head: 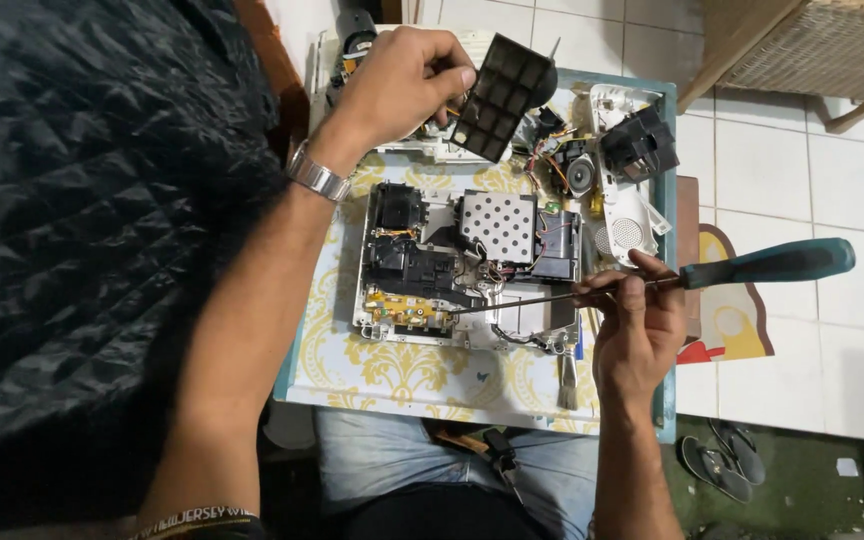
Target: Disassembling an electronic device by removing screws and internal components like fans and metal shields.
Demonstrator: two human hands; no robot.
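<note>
My left hand (402, 80) is raised at the top of the table and grips a black ribbed plastic panel (500, 97) by its edge. On that wrist sits a metal watch (316, 177). My right hand (637, 325) pinches the shaft of a long screwdriver with a teal handle (767, 265), lying nearly level. Its tip points left into an opened electronic device (467, 265). The device lies flat, showing a perforated metal shield (498, 225), black blocks and a yellow circuit board.
The small table (352, 370) has a yellow-patterned cloth and teal edge. White housing parts, a small speaker and wires (617, 160) lie at the upper right. A flat tool (568, 380) rests near the front edge. Sandals (717, 460) sit on the tiled floor. A dark quilted garment fills the left.
</note>
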